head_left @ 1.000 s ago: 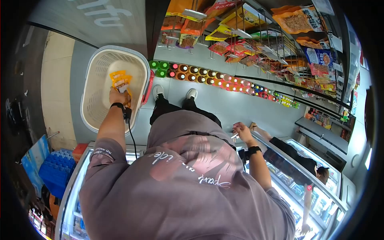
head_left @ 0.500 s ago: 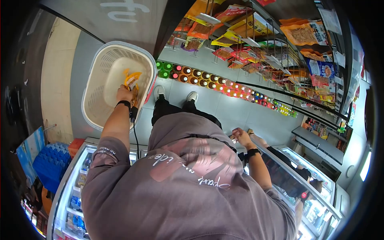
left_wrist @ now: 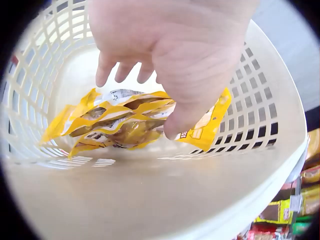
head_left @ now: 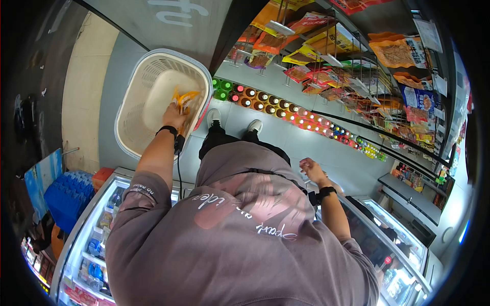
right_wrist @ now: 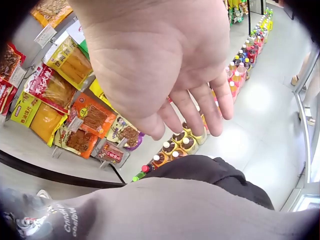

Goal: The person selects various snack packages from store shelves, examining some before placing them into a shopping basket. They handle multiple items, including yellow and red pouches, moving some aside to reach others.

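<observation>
My left hand (head_left: 174,117) reaches down into a cream plastic basket (head_left: 133,109). Below that hand, several yellow snack packets (left_wrist: 125,122) lie bunched together inside the basket, with clear windows and printed labels. In the left wrist view the four fingers are spread and fairly straight beyond the packets, while the thumb (left_wrist: 175,124) overlaps their near side. My right hand (head_left: 315,172) hangs beside my body, its palm bare and its fingers loosely extended in the right wrist view. It holds nothing, and hanging snack bags (right_wrist: 92,120) show behind it.
Rows of bottles (head_left: 270,104) line the floor below a rack of hanging snack bags (head_left: 398,51). Glass-fronted chillers (head_left: 92,245) stand behind me on both sides. Blue stacked crates (head_left: 71,199) sit at the left. A cable (head_left: 179,176) runs from my left wrist.
My left hand has gone from gripping the yellow packets to spread fingers over them in the basket. The head view has swung, shifting the basket rightward. My right hand stays at my side.
</observation>
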